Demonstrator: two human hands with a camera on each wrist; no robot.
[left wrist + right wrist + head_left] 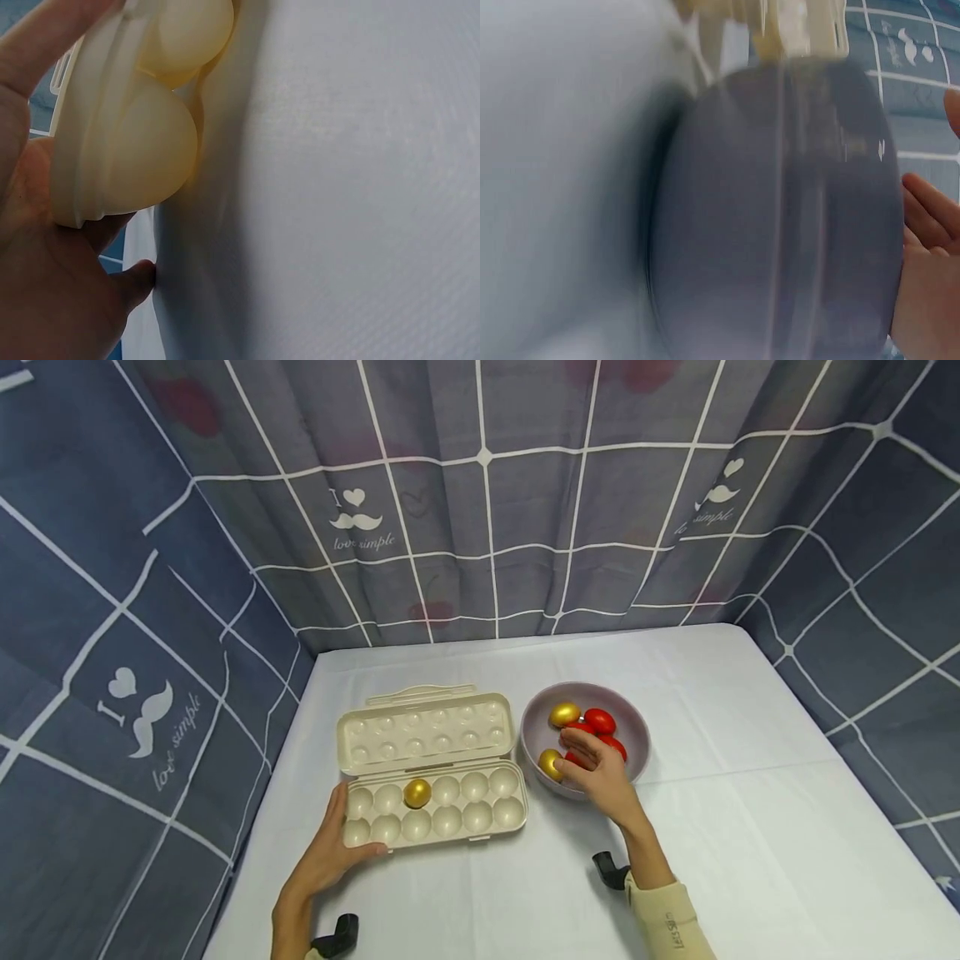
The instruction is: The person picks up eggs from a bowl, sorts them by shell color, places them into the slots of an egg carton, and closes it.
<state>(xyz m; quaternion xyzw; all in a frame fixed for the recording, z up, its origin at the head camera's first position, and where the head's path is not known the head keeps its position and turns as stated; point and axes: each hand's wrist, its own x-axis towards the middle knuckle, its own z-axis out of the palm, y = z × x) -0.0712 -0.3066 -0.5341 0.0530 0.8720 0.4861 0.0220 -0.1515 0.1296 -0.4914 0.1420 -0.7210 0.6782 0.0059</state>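
The right hand (600, 772) reaches over the near rim of the bowl (633, 727), fingers loosely curled just above the red egg (600, 720) and gold ones, while the left hand (330, 852) grips the near left corner of the egg tray (435, 806).

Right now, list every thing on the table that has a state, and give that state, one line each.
Egg box: open, lid folded back, one gold egg in its back row, other cups empty.
Bowl: upright, holding red eggs and gold ones.
Left hand: grips the box's near left corner.
Right hand: over the bowl, fingers curled down among the eggs; a grip cannot be told.
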